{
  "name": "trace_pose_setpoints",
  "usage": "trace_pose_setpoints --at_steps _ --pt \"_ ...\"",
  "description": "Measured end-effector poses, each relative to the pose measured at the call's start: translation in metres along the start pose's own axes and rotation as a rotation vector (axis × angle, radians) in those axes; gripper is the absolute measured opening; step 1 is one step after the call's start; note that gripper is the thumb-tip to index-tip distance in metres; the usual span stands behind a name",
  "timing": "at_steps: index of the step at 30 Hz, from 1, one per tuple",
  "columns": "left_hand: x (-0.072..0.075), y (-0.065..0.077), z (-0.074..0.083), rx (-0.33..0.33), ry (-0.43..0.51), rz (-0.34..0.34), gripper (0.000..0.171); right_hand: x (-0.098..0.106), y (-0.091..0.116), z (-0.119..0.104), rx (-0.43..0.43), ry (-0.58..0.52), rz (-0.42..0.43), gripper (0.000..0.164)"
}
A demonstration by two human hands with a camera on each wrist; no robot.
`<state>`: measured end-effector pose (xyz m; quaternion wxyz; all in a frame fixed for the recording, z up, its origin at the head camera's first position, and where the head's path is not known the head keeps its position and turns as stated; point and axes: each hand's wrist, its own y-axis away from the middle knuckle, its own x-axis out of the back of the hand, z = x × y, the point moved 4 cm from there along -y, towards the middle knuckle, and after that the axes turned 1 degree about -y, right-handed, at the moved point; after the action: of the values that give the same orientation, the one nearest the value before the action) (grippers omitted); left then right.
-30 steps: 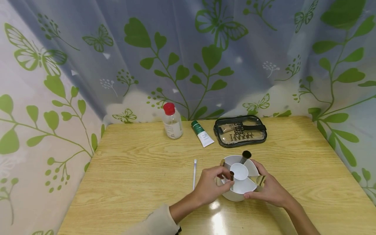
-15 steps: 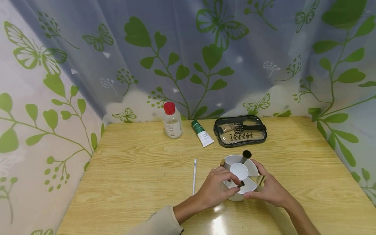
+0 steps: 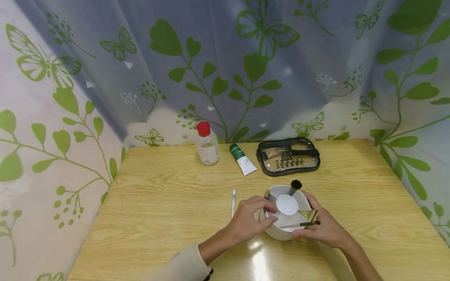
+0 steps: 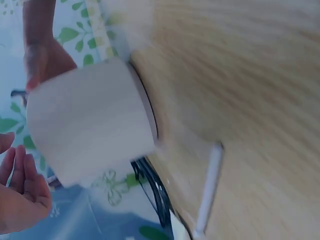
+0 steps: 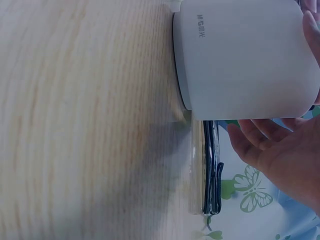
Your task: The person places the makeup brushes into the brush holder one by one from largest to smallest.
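Note:
A white round makeup brush holder [image 3: 280,235] with divided compartments stands on the table. My right hand [image 3: 321,228] grips its right side, thumb in front and fingers behind the wall. In the front compartment a thin makeup brush [image 3: 305,224] leans right, its dark tip over the rim near my right thumb. A dark-headed brush [image 3: 295,185] stands at the back, a gold item [image 3: 310,215] at the right, and a small brown-tipped item [image 3: 266,194] at the left. My left hand [image 3: 247,218] hovers at the left front rim, fingers loosely bent, holding nothing.
A thin white stick [image 3: 233,201] with a pale tip lies left of the holder. Farther back are a red-capped clear bottle [image 3: 208,152], a green and white tube [image 3: 243,160] and a clear black-edged pouch [image 3: 288,166]. A patterned curtain [image 3: 218,78] hangs behind the table.
My left hand has let go of the thin makeup brush, which now leans right in the front compartment, and has drawn back left. My right hand stays on the holder.

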<state>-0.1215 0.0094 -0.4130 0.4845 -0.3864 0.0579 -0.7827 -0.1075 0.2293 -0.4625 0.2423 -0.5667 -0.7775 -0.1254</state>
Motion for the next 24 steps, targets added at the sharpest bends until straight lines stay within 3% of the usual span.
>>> trace_pose_setpoints --at_steps 6,9,13,19,24 --pt "0.027 0.003 -0.018 0.083 0.051 0.114 0.012 0.0 0.0 -0.001 0.015 -0.003 0.013 0.105" --pt "0.035 0.004 -0.029 0.13 0.066 0.139 0.014 0.001 0.0 -0.002 0.018 0.004 0.018 0.105" --pt "0.041 0.007 -0.041 0.201 0.067 0.138 0.019 0.001 0.0 -0.002 0.018 0.01 0.019 0.105" --pt "0.045 0.009 -0.06 0.302 -0.025 0.127 0.021 0.001 0.0 -0.002 0.009 0.034 0.014 0.105" --pt "0.045 0.009 -0.082 0.438 -0.03 0.116 0.02 0.001 0.0 0.0 -0.004 0.042 0.015 0.106"
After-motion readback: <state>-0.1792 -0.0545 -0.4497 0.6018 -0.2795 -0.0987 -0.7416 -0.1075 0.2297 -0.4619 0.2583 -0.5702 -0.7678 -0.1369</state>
